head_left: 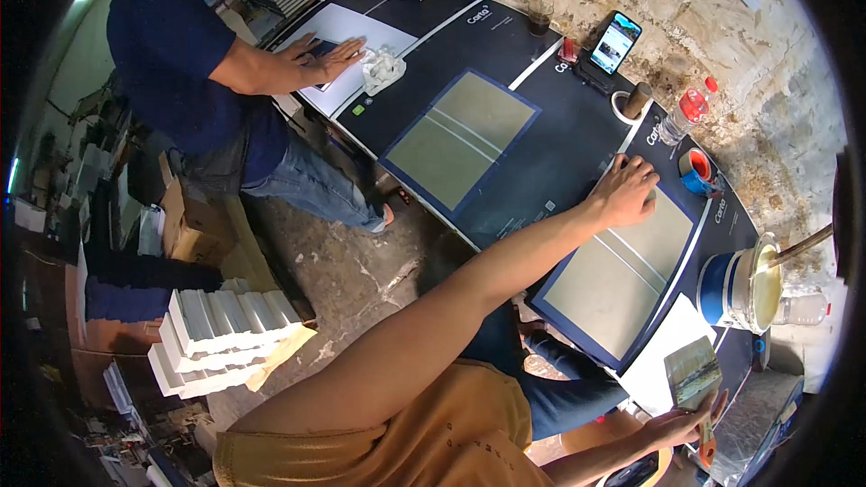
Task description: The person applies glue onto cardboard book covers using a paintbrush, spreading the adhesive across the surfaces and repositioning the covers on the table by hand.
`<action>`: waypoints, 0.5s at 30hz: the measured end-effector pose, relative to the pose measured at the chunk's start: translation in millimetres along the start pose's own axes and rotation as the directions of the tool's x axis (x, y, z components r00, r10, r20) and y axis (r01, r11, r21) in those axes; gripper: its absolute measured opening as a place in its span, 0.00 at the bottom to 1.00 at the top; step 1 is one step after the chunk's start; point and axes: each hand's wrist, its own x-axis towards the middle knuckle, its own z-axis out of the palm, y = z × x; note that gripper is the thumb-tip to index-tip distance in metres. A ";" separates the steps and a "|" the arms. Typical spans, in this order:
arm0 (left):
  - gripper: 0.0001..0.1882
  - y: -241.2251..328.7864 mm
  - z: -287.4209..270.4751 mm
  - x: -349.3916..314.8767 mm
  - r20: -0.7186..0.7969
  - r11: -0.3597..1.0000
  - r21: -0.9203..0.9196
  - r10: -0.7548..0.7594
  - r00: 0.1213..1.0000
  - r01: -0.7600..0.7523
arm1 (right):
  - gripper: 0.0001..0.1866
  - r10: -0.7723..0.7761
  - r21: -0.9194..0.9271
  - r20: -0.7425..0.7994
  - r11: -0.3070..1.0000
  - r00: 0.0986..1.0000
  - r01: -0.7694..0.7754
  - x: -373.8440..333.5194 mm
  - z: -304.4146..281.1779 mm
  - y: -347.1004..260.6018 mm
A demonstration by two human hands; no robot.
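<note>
1. Leftmost, a co-worker in a dark blue shirt [167, 45] was seen pressing a flat palm on a white sheet [347, 36] at the far end of the counter [559, 149], beside a crumpled white rag [382, 68]; that end was best left to that person.
2. Further along, a first opened book cover [458, 140], grey boards edged in dark blue, lay flat and untouched, well apart from both of the wearer's hands.
3. Next, the left hand [629, 191] was laid open, fingers [642, 169] spread and grasping nothing, on the upper corner of a second opened cover [622, 275]. Judged from this, firm downward pressure there would keep the cover from sliding under a stroke.
4. Beyond it, the right hand [678, 428] was clenched around the handle of a wide glue brush [693, 370], bristles raised, held off the counter's near edge over a white sheet [667, 356].
5. Rightmost, a glue pot [744, 289] with a stick in it stood just beside the cover, close to the counter's edge; tape rolls [696, 169] and a plastic bottle [678, 117] crowded the wall side, so open room appeared only over the boards themselves.
</note>
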 end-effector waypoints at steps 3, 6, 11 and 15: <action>0.21 1.3 -0.9 -0.5 -0.011 1.000 0.004 0.000 1.000 0.001 | 0.22 -0.014 -0.020 0.000 1.000 1.000 0.014 -0.3 -1.6 1.5; 0.25 2.1 -4.0 1.1 0.129 0.998 -0.001 -0.055 0.990 0.055 | 0.21 0.000 -0.006 0.000 1.000 1.000 0.000 -0.7 -2.4 1.5; 0.25 1.6 -5.2 1.1 0.139 0.998 0.004 -0.059 0.989 0.059 | 0.21 0.000 0.013 0.007 1.000 1.000 0.000 -0.5 -1.2 1.1; 0.24 2.4 -5.9 1.6 0.130 0.998 0.018 -0.057 0.990 0.055 | 0.21 0.023 0.031 -0.009 0.999 1.000 -0.023 0.3 -2.1 4.4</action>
